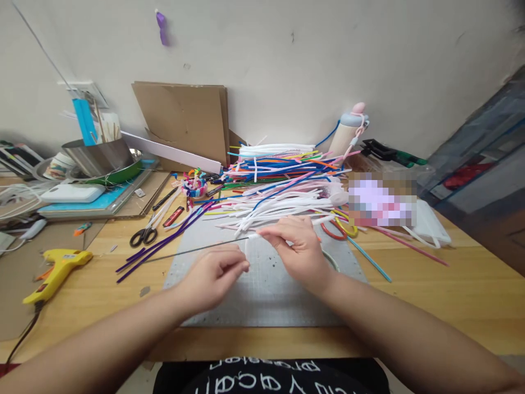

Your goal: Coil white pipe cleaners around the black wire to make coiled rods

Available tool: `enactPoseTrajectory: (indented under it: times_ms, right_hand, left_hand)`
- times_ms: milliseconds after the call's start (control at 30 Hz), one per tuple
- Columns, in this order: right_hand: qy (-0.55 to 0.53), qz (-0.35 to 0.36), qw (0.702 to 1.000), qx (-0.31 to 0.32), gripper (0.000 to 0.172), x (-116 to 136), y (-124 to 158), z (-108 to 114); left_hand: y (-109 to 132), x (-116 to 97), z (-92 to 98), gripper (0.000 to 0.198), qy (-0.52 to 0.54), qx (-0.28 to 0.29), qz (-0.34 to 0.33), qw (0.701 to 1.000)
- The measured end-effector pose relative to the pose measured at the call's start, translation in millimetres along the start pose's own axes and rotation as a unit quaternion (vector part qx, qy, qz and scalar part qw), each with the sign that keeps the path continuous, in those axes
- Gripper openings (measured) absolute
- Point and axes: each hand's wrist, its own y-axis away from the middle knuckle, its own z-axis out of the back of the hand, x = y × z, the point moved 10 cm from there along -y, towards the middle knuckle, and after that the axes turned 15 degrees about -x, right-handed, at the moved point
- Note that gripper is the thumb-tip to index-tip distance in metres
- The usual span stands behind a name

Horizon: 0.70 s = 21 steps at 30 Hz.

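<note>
A thin dark stem (pixel 197 249) slants over the grey cutting mat (pixel 262 306), its right end meeting a white pipe cleaner (pixel 253 237). My right hand (pixel 299 251) is closed, thumb and forefinger pinching the white part where the two meet. From there the white strand drops to my left hand (pixel 217 276), closed in a pinch on its lower end just below the stem. Whether the white strand wraps fully round the stem is too small to tell. A pale green ring (pixel 331 259) lies partly hidden behind my right wrist.
A heap of coloured pipe cleaners (pixel 279 175) covers the mat's back. Purple pipe cleaners (pixel 172 238) and black scissors (pixel 143 237) lie left, with a yellow glue gun (pixel 61 268) farther out. A bottle (pixel 348 131) stands at back right; cardboard (pixel 184 120) leans on the wall.
</note>
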Motion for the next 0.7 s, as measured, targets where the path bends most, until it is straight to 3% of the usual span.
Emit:
enactPoseTrajectory:
  times_ms: [67,167,233,333,433,567,700]
  right_hand:
    - [0.084,0.04,0.996,0.003,0.016,0.6,2.2,-2.3]
    - [0.157,0.118,0.98,0.038,0.018,6.7,5.2,-10.5]
    - [0.144,0.147,0.976,0.077,0.019,10.8,6.4,-16.3]
    - [0.033,0.125,0.985,0.118,0.018,15.5,4.7,-18.8]
    - [-0.057,0.056,0.993,0.09,0.017,12.3,-1.1,-12.7]
    - [0.041,0.014,0.999,0.019,0.016,-1.0,-1.8,-4.6]
    - [0.12,0.042,0.992,0.019,0.017,-4.0,3.6,-7.3]
  left_hand:
    - [6.9,-7.2,-6.2,0.028,-0.007,-0.032,0.012,0.999]
    - [1.4,-13.7,7.1,0.028,-0.048,-0.053,-0.002,0.997]
    - [-10.4,-10.1,24.2,0.026,-0.072,-0.04,-0.019,0.996]
    - [-25.4,7.2,38.5,0.026,-0.032,0.022,-0.008,0.999]
    - [-22.8,17.7,24.8,0.025,0.079,0.082,0.025,0.993]
    - [-5.2,27.2,-2.7,0.027,0.102,-0.002,0.109,0.989]
    - [6.8,19.6,-18.0,0.028,0.069,-0.053,0.127,0.988]
